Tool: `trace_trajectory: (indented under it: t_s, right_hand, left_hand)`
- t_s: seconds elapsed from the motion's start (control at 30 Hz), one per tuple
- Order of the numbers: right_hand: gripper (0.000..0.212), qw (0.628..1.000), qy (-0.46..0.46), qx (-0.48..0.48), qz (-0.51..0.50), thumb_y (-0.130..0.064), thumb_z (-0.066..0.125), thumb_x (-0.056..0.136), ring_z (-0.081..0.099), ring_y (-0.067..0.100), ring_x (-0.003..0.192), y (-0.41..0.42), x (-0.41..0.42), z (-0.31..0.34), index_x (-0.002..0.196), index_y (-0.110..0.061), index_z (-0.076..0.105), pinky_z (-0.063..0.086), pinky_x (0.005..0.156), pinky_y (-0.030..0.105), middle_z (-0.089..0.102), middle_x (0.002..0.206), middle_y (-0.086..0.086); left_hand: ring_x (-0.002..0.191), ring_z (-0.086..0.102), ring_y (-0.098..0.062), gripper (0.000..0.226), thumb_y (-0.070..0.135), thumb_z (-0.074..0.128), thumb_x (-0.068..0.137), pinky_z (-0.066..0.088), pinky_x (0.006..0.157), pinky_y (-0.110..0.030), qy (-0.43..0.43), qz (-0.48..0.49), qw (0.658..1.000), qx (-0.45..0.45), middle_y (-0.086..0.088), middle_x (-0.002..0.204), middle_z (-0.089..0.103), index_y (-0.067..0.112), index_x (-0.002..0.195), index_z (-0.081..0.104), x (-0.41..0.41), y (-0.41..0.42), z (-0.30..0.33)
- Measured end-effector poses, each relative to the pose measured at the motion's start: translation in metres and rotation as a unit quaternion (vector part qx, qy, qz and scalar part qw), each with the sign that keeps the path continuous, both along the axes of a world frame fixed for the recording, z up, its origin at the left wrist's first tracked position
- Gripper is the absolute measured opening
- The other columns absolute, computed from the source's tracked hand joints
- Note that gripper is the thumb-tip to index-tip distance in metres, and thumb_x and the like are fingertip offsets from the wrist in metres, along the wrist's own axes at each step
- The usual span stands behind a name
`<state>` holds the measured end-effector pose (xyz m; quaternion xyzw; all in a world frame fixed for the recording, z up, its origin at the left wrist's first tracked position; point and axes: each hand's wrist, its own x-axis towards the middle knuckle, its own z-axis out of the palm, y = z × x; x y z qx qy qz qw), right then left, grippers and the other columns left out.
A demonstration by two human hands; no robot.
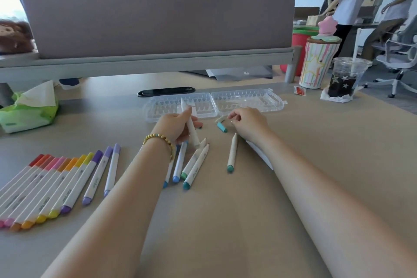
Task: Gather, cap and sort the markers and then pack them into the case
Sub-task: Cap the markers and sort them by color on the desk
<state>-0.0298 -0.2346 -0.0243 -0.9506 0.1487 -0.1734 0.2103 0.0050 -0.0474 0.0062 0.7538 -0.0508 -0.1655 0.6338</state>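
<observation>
Two hands over the desk (293,165): left hand (174,127) curled round a white marker (190,125) before the open clear case (248,99); right hand (248,123) pinches, contents unclear, above a teal cap (222,127).

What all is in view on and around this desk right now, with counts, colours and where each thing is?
capped markers: about ten, red through purple, row at left
uncapped markers: about five, blue and teal ends, centre
loose cap: one, teal, beside right hand
case: one, clear, open, behind hands
tissue pack: one, green, far left
striped cup: one, far right
iced drink: one, dark, far right
divider: one, grey, back
desk: one, beige
left hand: holds a white marker
right hand: fingers curled, by loose cap
</observation>
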Motion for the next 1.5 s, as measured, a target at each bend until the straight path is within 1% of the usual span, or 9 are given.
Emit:
trace_trajectory:
  t_s: [0.07,0.27,0.43,0.5,0.6,0.7,0.87,1.03,1.5]
  right_hand:
    - [0.032,0.999,0.015,-0.041,0.018,-0.013,0.043,0.094,0.047,0.025,0.114,-0.001,0.012,0.000,0.112,-0.027,0.065,0.040,0.091,0.037,0.057,0.118,0.003]
    - [0.028,0.981,0.088,-0.153,0.077,-0.015,0.049,0.094,0.036,0.024,0.121,0.001,0.035,0.007,0.112,-0.030,0.065,0.033,0.094,0.035,0.048,0.125,0.005]
    - [0.016,0.976,0.097,-0.180,0.074,-0.023,0.054,0.093,0.038,0.024,0.119,-0.003,0.033,0.010,0.102,-0.015,0.064,0.035,0.095,0.035,0.051,0.120,0.005]
    - [0.013,0.989,0.067,-0.120,0.062,-0.019,0.053,0.093,0.044,0.023,0.114,-0.004,0.023,0.013,0.100,-0.012,0.062,0.039,0.095,0.035,0.055,0.114,0.003]
    - [0.008,0.992,-0.027,0.110,0.055,-0.017,0.050,0.096,0.055,0.016,0.093,0.001,-0.003,0.022,0.100,-0.013,0.055,0.045,0.087,0.032,0.059,0.095,-0.002]
    - [0.011,0.958,-0.090,0.266,0.059,-0.018,0.048,0.097,0.053,0.006,0.069,0.009,-0.033,0.029,0.097,-0.015,0.059,0.046,0.069,0.021,0.058,0.079,-0.006]
    - [0.019,0.871,-0.119,0.470,0.076,-0.016,0.047,0.098,0.037,0.008,0.054,0.016,-0.065,0.028,0.087,-0.014,0.062,0.033,0.049,0.016,0.044,0.065,-0.003]
    - [0.014,0.843,-0.161,0.511,0.047,-0.014,0.053,0.095,0.041,0.008,0.056,0.017,-0.083,0.018,0.082,-0.015,0.058,0.033,0.046,0.015,0.055,0.068,-0.002]
    - [0.013,0.879,-0.161,0.449,0.024,-0.020,0.053,0.095,0.051,0.003,0.064,0.012,-0.085,0.017,0.090,-0.018,0.064,0.037,0.055,0.015,0.067,0.082,-0.004]
  left_hand:
    - [0.059,0.059,-0.010,0.032,0.035,0.047,0.096,0.052,0.055,-0.020,0.045,0.001,0.998,-0.052,0.004,0.056,0.069,0.007,0.086,0.060,0.003,0.003,-0.002]
    - [0.043,0.062,-0.008,0.029,0.027,0.046,0.097,0.054,0.049,-0.018,0.040,-0.031,0.998,-0.033,-0.006,0.060,0.068,0.001,0.090,0.056,-0.004,-0.005,0.005]
    - [0.056,0.063,-0.012,0.020,0.014,0.041,0.099,0.055,0.053,-0.020,0.051,-0.074,0.996,-0.027,-0.011,0.074,0.064,-0.002,0.105,0.052,-0.015,-0.009,0.009]
    - [0.057,0.064,-0.010,0.018,0.014,0.044,0.098,0.057,0.055,-0.019,0.037,-0.086,0.995,-0.027,-0.008,0.073,0.066,-0.001,0.101,0.054,-0.018,-0.009,0.006]
    - [0.061,0.066,-0.009,0.018,0.019,0.049,0.096,0.056,0.060,-0.020,0.022,-0.086,0.995,-0.045,-0.004,0.075,0.069,0.005,0.090,0.058,-0.027,-0.008,0.003]
    - [0.065,0.064,-0.010,0.020,0.024,0.049,0.096,0.055,0.060,-0.020,0.010,-0.073,0.996,-0.043,-0.002,0.080,0.068,0.007,0.093,0.059,-0.044,-0.008,0.003]
    - [0.068,0.060,-0.008,0.019,0.015,0.046,0.097,0.053,0.064,-0.020,-0.029,-0.080,0.995,-0.061,-0.001,0.083,0.065,0.009,0.110,0.059,-0.077,-0.008,0.001]
    - [0.067,0.062,-0.007,0.018,0.010,0.051,0.094,0.056,0.065,-0.018,-0.014,-0.086,0.991,-0.102,-0.003,0.087,0.066,0.002,0.107,0.061,-0.084,-0.003,-0.010]
    - [0.051,0.064,0.001,0.013,0.014,0.059,0.091,0.054,0.055,-0.013,-0.067,-0.116,0.991,-0.001,0.005,0.075,0.069,0.012,0.101,0.066,-0.086,-0.008,-0.007]
